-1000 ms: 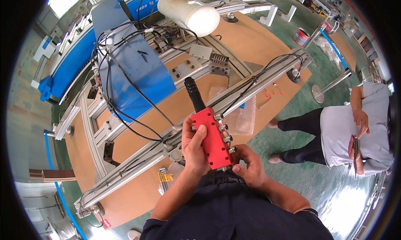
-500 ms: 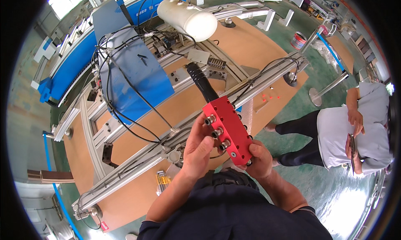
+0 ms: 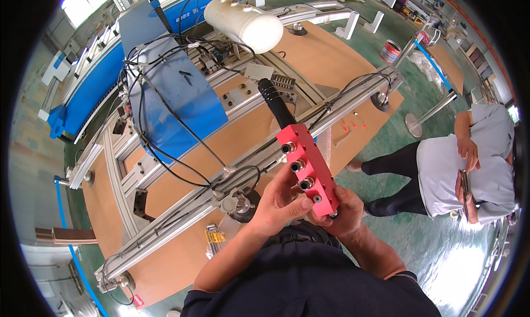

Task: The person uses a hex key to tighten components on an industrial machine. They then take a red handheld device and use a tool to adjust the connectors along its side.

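Observation:
I hold a red metal manifold block (image 3: pixel 323 165) at a slant in front of my body. Three round metal push-in fittings sit along its left face, with a smaller port below them. A thick black ribbed tube (image 3: pixel 274 100) extends from the block's far end. My right hand (image 3: pixel 349 213) grips the near end, its thumb on the right side. At the lower left, my left hand (image 3: pixel 279 206) clasps the block, thumb near the lower port and fingers partly hidden behind it.
Ahead stands an aluminium-profile frame (image 3: pixel 165 228) with black cables, a blue panel (image 3: pixel 182 113) and a white cylindrical tank (image 3: pixel 248 24). Brown board lies beneath it. At the right a person (image 3: pixel 458 157) holds a phone-like object. A barrier post (image 3: pixel 430 115) and a paint bucket (image 3: pixel 390 51) stand beyond.
The block has shifted slightly right and turned, showing more of its fitting face. My left hand has moved right and lower along it; its fingers are now partly behind the block.

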Demonstrator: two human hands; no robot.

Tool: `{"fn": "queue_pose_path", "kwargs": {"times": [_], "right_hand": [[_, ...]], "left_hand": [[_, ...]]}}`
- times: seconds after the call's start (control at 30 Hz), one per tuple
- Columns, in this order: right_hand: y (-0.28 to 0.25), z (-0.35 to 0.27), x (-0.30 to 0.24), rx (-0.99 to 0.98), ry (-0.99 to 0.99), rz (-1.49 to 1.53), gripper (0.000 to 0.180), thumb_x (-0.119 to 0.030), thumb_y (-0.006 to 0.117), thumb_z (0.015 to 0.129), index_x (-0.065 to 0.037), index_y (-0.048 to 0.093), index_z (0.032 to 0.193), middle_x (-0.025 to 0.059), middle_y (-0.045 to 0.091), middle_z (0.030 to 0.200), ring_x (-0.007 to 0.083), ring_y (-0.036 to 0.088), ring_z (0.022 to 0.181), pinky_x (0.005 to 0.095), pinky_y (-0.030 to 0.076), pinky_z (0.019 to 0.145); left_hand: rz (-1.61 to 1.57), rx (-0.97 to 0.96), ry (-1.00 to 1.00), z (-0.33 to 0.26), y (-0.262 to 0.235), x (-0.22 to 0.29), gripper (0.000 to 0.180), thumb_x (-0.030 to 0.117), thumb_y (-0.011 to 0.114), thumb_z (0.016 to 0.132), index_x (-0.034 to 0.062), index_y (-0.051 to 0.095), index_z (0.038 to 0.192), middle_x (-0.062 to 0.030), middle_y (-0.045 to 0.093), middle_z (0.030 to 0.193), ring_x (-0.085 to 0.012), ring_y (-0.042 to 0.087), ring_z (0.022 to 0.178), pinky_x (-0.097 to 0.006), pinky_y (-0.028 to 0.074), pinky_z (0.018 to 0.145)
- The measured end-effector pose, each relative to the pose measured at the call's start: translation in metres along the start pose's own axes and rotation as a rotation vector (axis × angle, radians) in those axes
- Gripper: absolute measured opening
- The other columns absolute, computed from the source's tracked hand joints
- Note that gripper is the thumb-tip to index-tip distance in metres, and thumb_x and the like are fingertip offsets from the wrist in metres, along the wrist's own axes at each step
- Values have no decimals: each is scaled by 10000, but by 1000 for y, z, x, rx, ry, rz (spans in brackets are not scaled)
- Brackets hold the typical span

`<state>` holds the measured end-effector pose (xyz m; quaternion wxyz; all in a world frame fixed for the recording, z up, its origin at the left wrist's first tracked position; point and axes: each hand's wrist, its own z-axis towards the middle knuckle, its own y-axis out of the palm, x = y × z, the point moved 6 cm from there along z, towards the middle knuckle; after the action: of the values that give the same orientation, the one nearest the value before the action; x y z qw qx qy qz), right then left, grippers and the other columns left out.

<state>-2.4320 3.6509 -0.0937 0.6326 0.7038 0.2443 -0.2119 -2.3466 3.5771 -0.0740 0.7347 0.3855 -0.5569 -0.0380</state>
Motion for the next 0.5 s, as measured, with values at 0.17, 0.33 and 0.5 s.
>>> {"fn": "queue_pose_path", "kwargs": {"times": [0.17,0.33,0.5], "right_hand": [[-7,-4,3,-39,-28,142,528,-446,541,857,42,567,1055,109,605,727,135,469,510,239,337,430],[-9,-7,5,-19,-5,120,549,-442,553,838,49,551,1083,115,606,748,150,500,528,243,342,430],[-20,-9,16,-70,62,108,563,-409,558,822,50,507,1144,122,609,814,157,537,579,248,370,442]], "left_hand": [[-11,19,-24,0,5,-4,823,208,747,778,35,263,1421,-65,448,1313,-183,420,1226,-365,300,1027],[19,-3,29,-1,7,-6,839,192,747,778,46,243,1433,-58,434,1322,-191,412,1238,-363,302,1034],[-85,-39,-61,2,7,-18,775,151,759,761,44,311,1384,-73,470,1268,-200,471,1182,-360,385,992]]}}
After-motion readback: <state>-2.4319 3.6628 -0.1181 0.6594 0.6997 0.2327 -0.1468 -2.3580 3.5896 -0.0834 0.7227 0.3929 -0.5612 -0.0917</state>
